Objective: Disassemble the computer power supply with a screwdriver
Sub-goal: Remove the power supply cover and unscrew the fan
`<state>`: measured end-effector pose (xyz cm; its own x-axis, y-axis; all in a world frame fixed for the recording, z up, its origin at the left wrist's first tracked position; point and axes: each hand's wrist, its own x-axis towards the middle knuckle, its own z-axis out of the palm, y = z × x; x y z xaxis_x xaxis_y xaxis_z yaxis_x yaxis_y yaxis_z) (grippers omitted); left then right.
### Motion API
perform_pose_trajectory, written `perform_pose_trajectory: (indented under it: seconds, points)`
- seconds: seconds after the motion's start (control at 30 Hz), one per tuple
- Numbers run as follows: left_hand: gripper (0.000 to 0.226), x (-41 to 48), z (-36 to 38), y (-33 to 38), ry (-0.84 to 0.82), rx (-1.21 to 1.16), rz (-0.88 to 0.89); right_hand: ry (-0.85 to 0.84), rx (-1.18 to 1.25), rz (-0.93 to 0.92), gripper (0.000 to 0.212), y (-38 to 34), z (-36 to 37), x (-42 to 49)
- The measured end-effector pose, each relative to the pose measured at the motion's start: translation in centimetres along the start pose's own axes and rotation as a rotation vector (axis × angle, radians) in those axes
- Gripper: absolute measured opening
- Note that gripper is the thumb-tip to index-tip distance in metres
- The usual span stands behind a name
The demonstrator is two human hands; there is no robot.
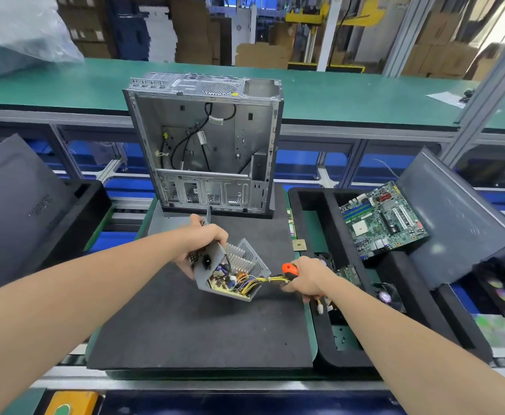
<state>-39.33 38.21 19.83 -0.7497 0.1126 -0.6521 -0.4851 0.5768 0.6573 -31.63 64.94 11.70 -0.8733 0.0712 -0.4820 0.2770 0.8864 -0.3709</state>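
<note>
**Opened power supply held over the mat, both hands occupied**

Head view: the left hand point(205, 238) is closed around the upper end of the power supply point(230, 269), holding it tilted above the dark foam mat point(185, 330) on the bench. Its cover is off, so the circuit board, finned heatsink and coils show inside the grey metal housing. A bundle of yellow and black cables point(270, 279) runs out of its right side to the right hand point(306, 278), which is curled shut on both the cables and the screwdriver point(290, 269), whose orange-and-black handle sticks out past the thumb. Behind the hands, an empty computer case point(206, 142) stands upright at the far edge of the mat. To the right, a green motherboard point(384, 218) lies in a black foam tray point(314, 202).
</note>
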Motion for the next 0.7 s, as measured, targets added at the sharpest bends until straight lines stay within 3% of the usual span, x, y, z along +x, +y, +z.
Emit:
perform_pose_trajectory:
  seconds: [0.23, 0.37, 0.57, 0.7]
  points:
    - [0.072, -0.4, -0.7, 0.4, 0.001, -0.028, -0.041, 0.309, -0.191, -0.103, 0.020, -1.2, -1.3, -0.1]
    - [0.071, -0.5, -0.8, 0.2, -0.013, -0.065, -0.063, 0.318, -0.287, -0.184, 0.031, -2.1, -1.9, -0.1]
    - [0.081, -0.8, -1.1, 0.2, -0.023, -0.084, -0.110, 0.281, -0.362, -0.191, 0.019, -2.7, -1.8, 0.4]
    - [0.081, -0.9, -0.8, -0.1, 0.003, -0.119, -0.110, 0.191, -0.416, -0.167, 0.022, -2.8, -1.8, 0.6]
